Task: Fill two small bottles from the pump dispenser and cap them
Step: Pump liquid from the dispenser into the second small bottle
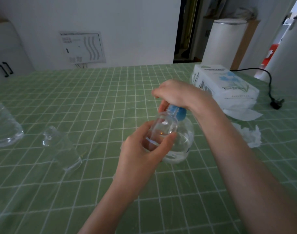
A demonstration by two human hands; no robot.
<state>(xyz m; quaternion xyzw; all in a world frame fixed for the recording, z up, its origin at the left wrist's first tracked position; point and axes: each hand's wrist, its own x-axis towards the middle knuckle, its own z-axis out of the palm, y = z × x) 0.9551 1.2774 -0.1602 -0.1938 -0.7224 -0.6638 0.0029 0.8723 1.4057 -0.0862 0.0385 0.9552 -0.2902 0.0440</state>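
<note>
Left hand [144,149] grips small bottle [163,125], tilted to the spout; right hand [176,95] curled over pump dispenser [183,142] head, mid-tablecloth [93,92].
Risk: narrow mouth drifts off spout, liquid spills onto cloth; off-centre press may tip dispenser.

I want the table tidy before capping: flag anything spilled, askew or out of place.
A crumpled tissue lies loose on the tablecloth near the tissue pack, and an unplugged power plug lies at the table's right edge. No spill is visible.
</note>
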